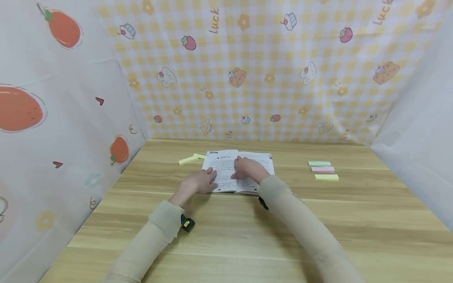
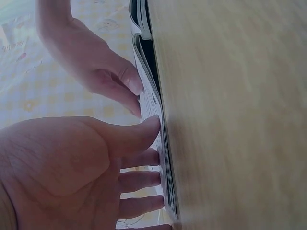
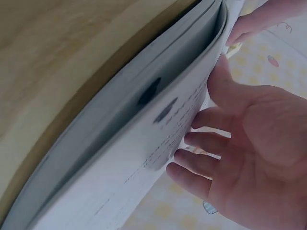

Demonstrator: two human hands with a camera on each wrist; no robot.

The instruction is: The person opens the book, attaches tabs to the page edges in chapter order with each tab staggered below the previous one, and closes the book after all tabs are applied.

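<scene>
An open book [image 1: 225, 169] with printed white pages lies flat on the wooden table. My left hand [image 1: 201, 182] rests at the outer side of its left page, fingers spread and fingertips on the paper. Over the centre fold is my right hand [image 1: 250, 169], its fingertips touching the page beside the fold. In the right wrist view, the fingers of that hand [image 3: 240, 129] are extended and lie against the printed page [image 3: 124, 167], which bows up from the sheets under it. The left wrist view shows the left thumb [image 2: 144, 134] at the book's lower edge.
Two yellow paper strips [image 1: 187, 160] lie at the book's upper left, one close to its corner. To the right, a green strip [image 1: 319, 163], a pink strip [image 1: 323, 169] and a yellow strip [image 1: 326, 177] lie in a column. Patterned curtains [image 1: 247, 78] enclose the table's back and sides.
</scene>
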